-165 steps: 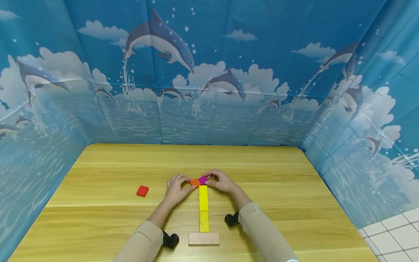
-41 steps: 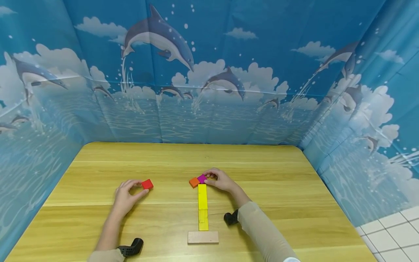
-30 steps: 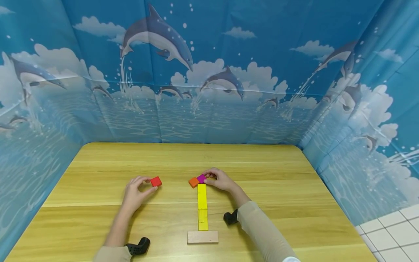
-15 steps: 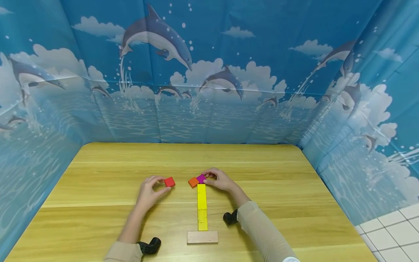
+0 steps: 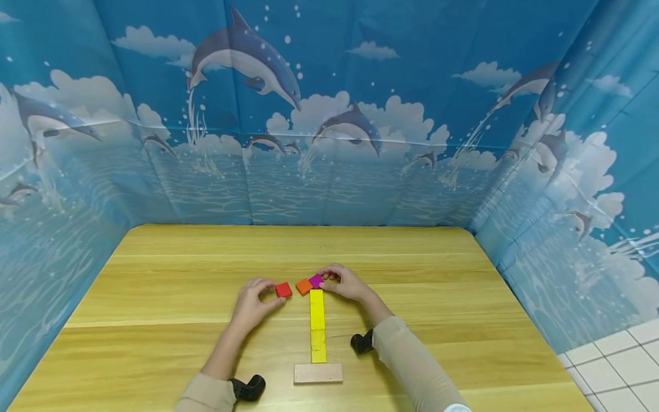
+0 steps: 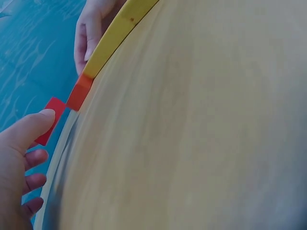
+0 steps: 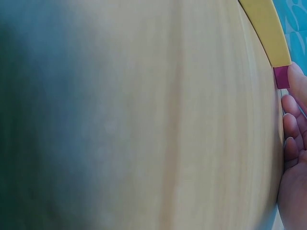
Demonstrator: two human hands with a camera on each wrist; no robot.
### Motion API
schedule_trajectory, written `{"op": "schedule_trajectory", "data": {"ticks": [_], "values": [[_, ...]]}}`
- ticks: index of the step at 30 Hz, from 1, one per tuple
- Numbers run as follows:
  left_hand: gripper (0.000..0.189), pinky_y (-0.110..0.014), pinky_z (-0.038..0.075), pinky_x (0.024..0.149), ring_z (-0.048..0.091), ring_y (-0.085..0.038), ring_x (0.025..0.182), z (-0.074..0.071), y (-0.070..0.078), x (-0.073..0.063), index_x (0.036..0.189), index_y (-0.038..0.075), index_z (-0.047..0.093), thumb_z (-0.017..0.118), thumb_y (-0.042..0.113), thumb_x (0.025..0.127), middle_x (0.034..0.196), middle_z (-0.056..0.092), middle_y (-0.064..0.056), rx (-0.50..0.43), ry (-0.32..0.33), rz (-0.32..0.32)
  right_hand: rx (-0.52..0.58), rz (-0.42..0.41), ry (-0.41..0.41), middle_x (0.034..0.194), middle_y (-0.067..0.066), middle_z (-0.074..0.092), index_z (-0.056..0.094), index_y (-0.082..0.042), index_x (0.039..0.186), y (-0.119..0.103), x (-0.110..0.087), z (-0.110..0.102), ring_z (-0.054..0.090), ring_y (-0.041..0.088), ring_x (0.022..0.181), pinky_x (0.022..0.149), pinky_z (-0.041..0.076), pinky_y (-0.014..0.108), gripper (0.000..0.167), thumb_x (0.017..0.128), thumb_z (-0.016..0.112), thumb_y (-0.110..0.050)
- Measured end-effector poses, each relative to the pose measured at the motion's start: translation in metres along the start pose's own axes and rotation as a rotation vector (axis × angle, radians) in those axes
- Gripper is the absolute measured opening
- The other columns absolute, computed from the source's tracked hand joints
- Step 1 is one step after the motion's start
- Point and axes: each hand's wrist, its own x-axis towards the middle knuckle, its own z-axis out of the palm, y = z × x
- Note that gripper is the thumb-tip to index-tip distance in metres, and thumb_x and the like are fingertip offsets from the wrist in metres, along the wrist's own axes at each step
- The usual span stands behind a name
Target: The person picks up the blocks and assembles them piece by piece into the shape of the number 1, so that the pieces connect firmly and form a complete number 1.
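My left hand (image 5: 251,302) pinches a flat red square block (image 5: 283,290) between thumb and fingers, just left of an orange block (image 5: 304,286). The left wrist view shows the thumb on the face of the red block (image 6: 58,106), its corner close to the orange block (image 6: 80,92). My right hand (image 5: 350,284) holds a purple block (image 5: 316,281) by its right side, thumb at the near edge. Orange and purple lie side by side at the far end of a row of yellow blocks (image 5: 317,309). In the right wrist view the thumb covers part of the purple block (image 7: 281,77).
A pale wooden block (image 5: 318,373) lies crosswise at the near end of the yellow row. Wood-grain table (image 5: 437,257) all round, with a dolphin-print curtain (image 5: 329,183) behind. Black wrist devices (image 5: 249,389) stick out from both sleeves.
Earlier my left hand was at the orange block; it has since picked out the red block at the left and brought it rightward, near the orange one. My right hand has stayed at the purple block.
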Motion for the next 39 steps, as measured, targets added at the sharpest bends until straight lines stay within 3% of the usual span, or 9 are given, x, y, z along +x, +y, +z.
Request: {"op": "schedule_trajectory", "data": {"ticks": [8,20,39], "values": [[0.034,-0.042,0.035,0.085,0.054,-0.02,0.09,0.009,0.004,-0.001,0.095,0.009,0.067,0.08,0.024,0.068,0.088,0.063,0.001,0.024,-0.047,-0.012,0.0,-0.004,0.0,0.093,0.005,0.054,0.06,-0.005,0.113,-0.001,-0.001,0.0,0.045,0.017,0.081,0.074,0.039,0.028,0.028,0.087,0.062,-0.013],[0.034,-0.04,0.035,0.083,0.052,-0.02,0.09,0.018,0.009,-0.002,0.092,0.011,0.068,0.081,0.029,0.066,0.091,0.064,0.001,0.104,-0.046,0.01,-0.001,-0.013,0.002,0.093,0.005,0.055,0.06,-0.005,0.113,0.001,-0.001,0.0,0.046,0.017,0.081,0.073,0.039,0.028,0.028,0.087,0.063,-0.014],[0.034,-0.039,0.034,0.082,0.049,-0.019,0.087,0.022,0.012,-0.002,0.09,0.013,0.068,0.081,0.033,0.066,0.089,0.062,0.002,0.166,-0.053,-0.025,0.012,-0.001,0.015,0.093,0.004,0.055,0.061,-0.005,0.111,0.004,0.0,0.002,0.046,0.015,0.081,0.073,0.039,0.026,0.027,0.085,0.065,-0.013]]}}
